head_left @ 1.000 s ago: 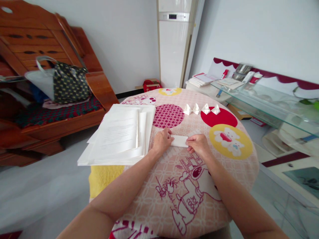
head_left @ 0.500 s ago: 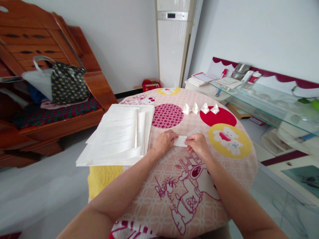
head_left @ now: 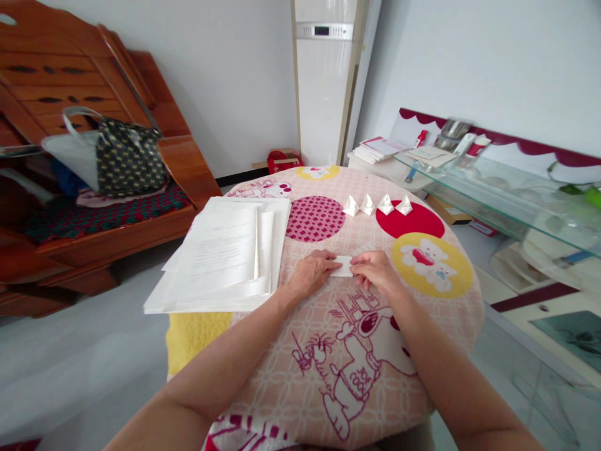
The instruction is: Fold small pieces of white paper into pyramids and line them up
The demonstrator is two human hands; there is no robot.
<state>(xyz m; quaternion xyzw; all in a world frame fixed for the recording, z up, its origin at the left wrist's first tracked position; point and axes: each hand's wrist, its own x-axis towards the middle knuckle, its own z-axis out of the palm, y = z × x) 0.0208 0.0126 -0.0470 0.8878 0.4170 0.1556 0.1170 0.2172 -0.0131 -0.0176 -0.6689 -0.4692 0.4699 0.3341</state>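
A small folded piece of white paper point(head_left: 344, 266) lies on the patterned tablecloth point(head_left: 282, 351), between my two hands. My left hand point(head_left: 313, 273) holds its left end, fingertips pressed onto it. At the right end, my right hand point(head_left: 374, 270) pinches the paper between thumb and fingers. Beyond the hands, several small folded white paper shapes point(head_left: 386, 205) stand in a row, some of them on the red circle of the cloth. Left of my left hand lies a stack of white paper sheets point(head_left: 216, 250), the top ones with faint print.
A glass shelf point(head_left: 511, 194) with jars and cups runs along the right wall. A wooden bench point(head_left: 178, 169) with a patterned bag point(head_left: 129, 156) stands at the left. Behind the round table rises a tall white air conditioner point(head_left: 323, 94).
My left fingertips have shifted slightly to the right over the folded paper. The right hand has moved only a little, and the paper stays in place.
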